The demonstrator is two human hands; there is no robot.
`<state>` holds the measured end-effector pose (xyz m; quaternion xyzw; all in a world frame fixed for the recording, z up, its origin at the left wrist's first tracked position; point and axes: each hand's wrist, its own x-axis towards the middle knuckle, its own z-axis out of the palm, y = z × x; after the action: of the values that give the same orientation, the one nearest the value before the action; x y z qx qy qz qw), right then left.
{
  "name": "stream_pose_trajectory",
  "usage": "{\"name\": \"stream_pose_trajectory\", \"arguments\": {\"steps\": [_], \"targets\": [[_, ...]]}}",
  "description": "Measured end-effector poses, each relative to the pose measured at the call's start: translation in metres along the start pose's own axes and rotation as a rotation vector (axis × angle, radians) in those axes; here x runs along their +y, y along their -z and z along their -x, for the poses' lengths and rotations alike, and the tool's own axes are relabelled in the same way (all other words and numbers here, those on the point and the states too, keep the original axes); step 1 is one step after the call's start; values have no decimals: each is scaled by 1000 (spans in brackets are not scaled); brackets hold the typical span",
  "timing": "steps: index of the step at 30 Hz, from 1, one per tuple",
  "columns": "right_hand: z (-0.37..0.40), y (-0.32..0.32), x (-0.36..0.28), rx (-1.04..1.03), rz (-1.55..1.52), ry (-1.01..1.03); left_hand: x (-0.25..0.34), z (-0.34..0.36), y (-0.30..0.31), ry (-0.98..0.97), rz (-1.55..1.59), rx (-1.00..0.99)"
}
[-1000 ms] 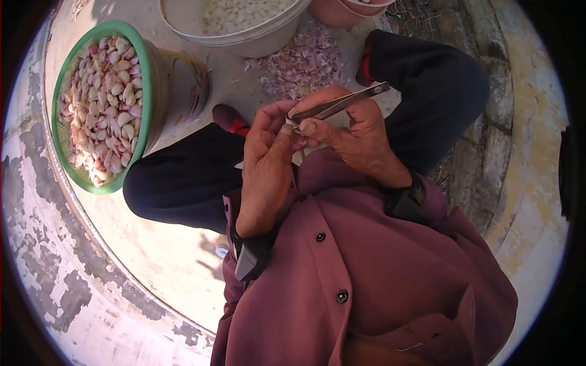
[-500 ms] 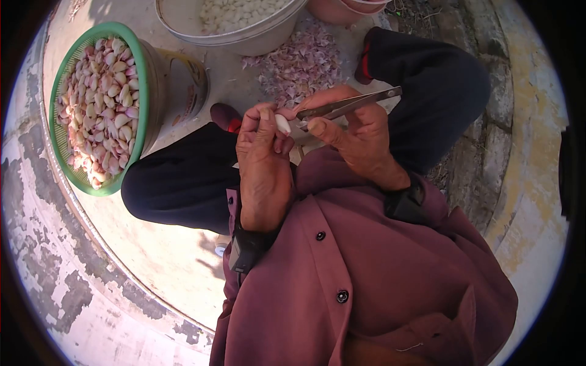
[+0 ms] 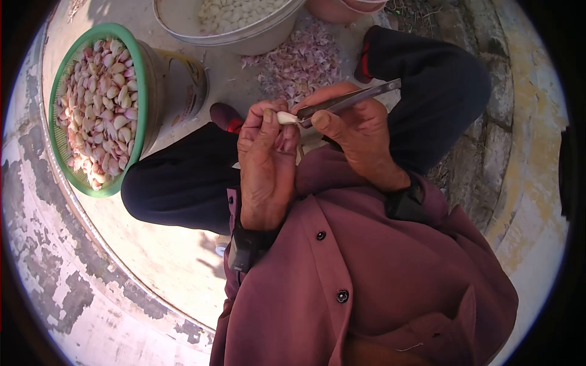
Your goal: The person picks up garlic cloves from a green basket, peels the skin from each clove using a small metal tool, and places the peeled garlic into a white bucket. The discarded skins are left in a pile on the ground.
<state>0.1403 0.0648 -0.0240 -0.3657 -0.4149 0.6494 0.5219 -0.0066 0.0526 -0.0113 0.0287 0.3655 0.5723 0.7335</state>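
Observation:
Between the thumb and fingers of my left hand (image 3: 265,158) is a pale garlic clove (image 3: 286,118), its narrow end pointing right. My right hand (image 3: 363,134) grips a pair of metal tweezers (image 3: 354,97), with the thumb below and the fingers above pressing the arms together. The tips of the tweezers meet the clove's right end. Both hands are held above my lap, close to each other. Whether a strip of skin is caught in the tips is too small to tell.
A green basket (image 3: 141,91) heaped with unpeeled garlic cloves stands on a bucket (image 3: 183,85) at left. A white tub (image 3: 256,44) of peeled cloves is at the top, beside a pink container (image 3: 342,12). Garlic skins (image 3: 302,61) litter the ground between my feet.
The tweezers have closed, their arms now together, and their tips have come onto the clove. The clove has turned from slanting downward to lying nearly level.

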Motion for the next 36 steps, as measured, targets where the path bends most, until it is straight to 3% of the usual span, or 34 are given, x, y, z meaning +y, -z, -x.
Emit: {"name": "stream_pose_trajectory", "arguments": {"steps": [7, 13, 15, 16, 21, 26, 31, 33, 36], "targets": [[1, 2, -2, -1, -23, 1, -1, 2, -3, 15, -41, 5], [4, 5, -11, 50, -151, -262, -5, 3, -2, -4, -84, -105], [4, 6, -9, 90, -460, -398, -4, 3, -4, -9, -96, -113], [4, 6, -9, 88, -460, -398, -3, 2, -5, 26, -110, -92], [1, 8, 0, 130, -33, -139, 0, 1, 5, -11, -301, 9], [1, 5, 0, 26, -34, -91, 3, 8, -5, -61, -611, 22], [-3, 29, 2, 152, 0, -163, 1, 5, 9, -90, -451, 50], [-6, 46, 7, 390, 120, -117, 2, 5, 9, -103, -442, 78], [-1, 42, -1, 300, 168, -159, 3, 3, 7, -70, -395, 4]]}}
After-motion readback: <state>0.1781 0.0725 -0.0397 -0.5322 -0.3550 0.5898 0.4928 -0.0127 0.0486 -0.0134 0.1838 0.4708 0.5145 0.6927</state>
